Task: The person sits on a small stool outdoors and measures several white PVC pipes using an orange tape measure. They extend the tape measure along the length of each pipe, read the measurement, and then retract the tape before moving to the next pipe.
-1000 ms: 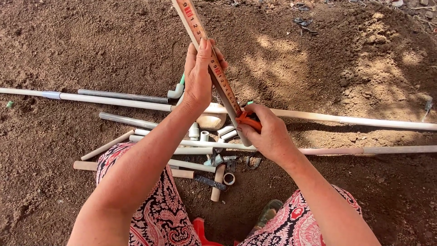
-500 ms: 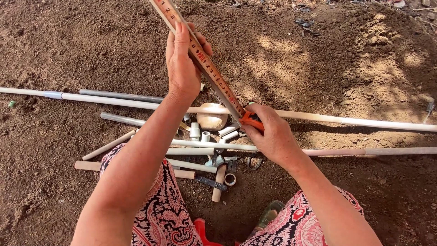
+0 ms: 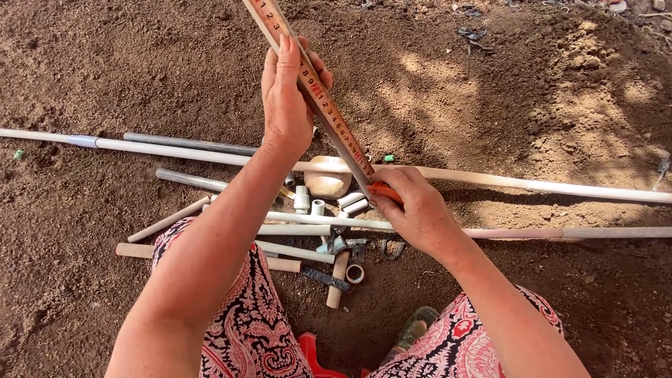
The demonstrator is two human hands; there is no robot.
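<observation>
I sit over bare brown dirt point(image 3: 105, 63) with sun patches, pipes point(image 3: 210, 155) and small fittings point(image 3: 302, 199) strewn before my knees. My left hand point(image 3: 287, 105) wraps a pale pipe with a tape measure point(image 3: 329, 115) laid along it, slanting from near right up to far left. My right hand point(image 3: 413, 210) closes around its orange case.

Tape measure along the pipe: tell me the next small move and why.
Probably slide the left hand farther up the pipe, pressing the tape measure flat. The right hand pins the orange case low, and the tape runs out of view at the top.
</observation>
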